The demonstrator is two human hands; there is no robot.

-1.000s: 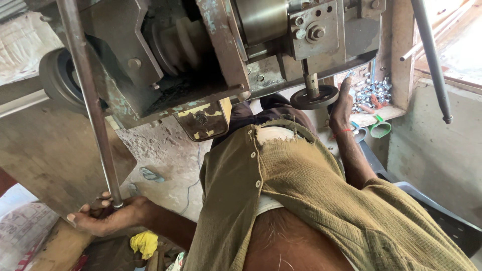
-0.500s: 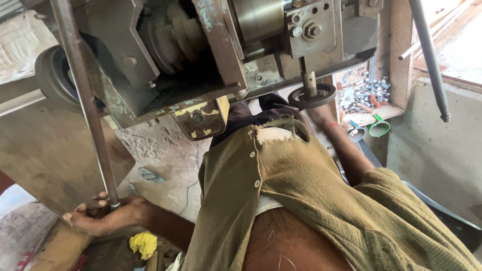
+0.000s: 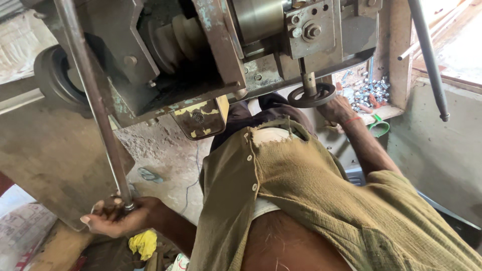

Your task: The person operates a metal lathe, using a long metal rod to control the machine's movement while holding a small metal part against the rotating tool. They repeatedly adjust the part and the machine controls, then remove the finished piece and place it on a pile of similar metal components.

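The left hand (image 3: pixel 118 218) was clenched around the lower end of a long, rusty grey metal rod (image 3: pixel 93 105), its grip closed just where the rod ended, low in the frame. The rod ran up and slightly leftward from that hand, crossing in front of the worn grey metal machine (image 3: pixel 201 60) with its stepped pulley and bolted plates.

The right hand (image 3: pixel 339 108) reached up on the other side and lay against the small dark round handwheel (image 3: pixel 312 94) that hung beneath the machine on a short vertical shaft. Its fingers touched the wheel's rim; whether they were wrapped around it or only resting there could not be told. A red thread sat on that wrist.

Just beyond the right hand, a wooden ledge (image 3: pixel 386 111) carried a heap of shiny bolts and nuts (image 3: pixel 369 93), with a green ring-shaped piece (image 3: pixel 379 128) just beside its edge. A crumpled yellow cloth (image 3: pixel 144 243) lay below the left hand. A frayed olive shirt (image 3: pixel 311 190) filled the middle of the view.
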